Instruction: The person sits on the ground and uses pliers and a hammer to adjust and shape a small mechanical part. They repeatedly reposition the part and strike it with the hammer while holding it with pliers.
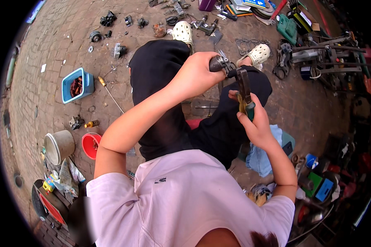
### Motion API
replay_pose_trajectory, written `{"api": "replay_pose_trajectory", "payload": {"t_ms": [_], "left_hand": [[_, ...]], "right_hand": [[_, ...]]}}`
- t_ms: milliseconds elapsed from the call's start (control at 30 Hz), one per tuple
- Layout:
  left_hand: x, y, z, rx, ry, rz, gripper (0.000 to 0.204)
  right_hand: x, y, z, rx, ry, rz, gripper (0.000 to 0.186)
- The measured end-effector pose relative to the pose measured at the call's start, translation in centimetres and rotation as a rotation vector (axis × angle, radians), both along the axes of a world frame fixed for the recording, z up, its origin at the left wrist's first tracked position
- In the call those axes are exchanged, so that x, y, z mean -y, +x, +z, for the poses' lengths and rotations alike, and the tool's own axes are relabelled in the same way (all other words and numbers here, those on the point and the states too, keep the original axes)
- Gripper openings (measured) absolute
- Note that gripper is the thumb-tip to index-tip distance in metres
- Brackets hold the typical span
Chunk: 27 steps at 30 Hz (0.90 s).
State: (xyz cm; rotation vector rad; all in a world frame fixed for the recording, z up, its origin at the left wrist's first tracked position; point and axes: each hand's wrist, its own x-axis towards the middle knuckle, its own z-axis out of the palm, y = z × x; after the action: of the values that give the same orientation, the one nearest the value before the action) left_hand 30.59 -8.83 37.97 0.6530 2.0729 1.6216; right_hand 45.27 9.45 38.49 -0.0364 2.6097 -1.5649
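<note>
My left hand (200, 74), reaching across above my knees, is closed around a dark cylindrical metal part (217, 64). Small metal pieces and a thin pointed tip stick out from its right end. My right hand (257, 123) grips a hand tool (244, 84) that looks like pliers, with a green and yellow handle and a dark metal head. The tool's head meets the right end of the part, or comes very near it; exact contact is too small to tell. Both hands are over my dark trousers (160, 66), and my palms hide much of what they hold.
On the brick ground at left are a blue basin (86, 84) with brown parts, a screwdriver (103, 82), a red bowl (88, 145) and a whitish bucket (64, 144). Loose parts (108, 19) lie ahead. Metal scrap (329, 55) and a green case (287, 29) crowd the right.
</note>
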Motion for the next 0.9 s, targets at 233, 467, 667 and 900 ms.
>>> {"api": "replay_pose_trajectory", "payload": {"t_ms": [233, 467, 667, 900], "left_hand": [[-0.6, 0.1, -1.1, -0.399, -0.089, 0.131, 0.019], [-0.2, -0.1, -1.3, -0.416, -0.140, 0.101, 0.017], [-0.4, -0.4, -1.6, -0.419, -0.189, 0.074, 0.017], [-1.0, 0.5, -2.8, -0.703, -0.331, 0.304, 0.026]], "right_hand": [[0.6, -0.3, -0.8, 0.017, 0.106, -0.041, 0.045], [0.8, -0.5, -1.1, -0.113, 0.465, -0.059, 0.045], [1.1, -0.6, -1.1, -0.040, 0.359, -0.101, 0.040], [2.1, -0.9, -1.5, 0.004, 0.237, -0.123, 0.040]]}}
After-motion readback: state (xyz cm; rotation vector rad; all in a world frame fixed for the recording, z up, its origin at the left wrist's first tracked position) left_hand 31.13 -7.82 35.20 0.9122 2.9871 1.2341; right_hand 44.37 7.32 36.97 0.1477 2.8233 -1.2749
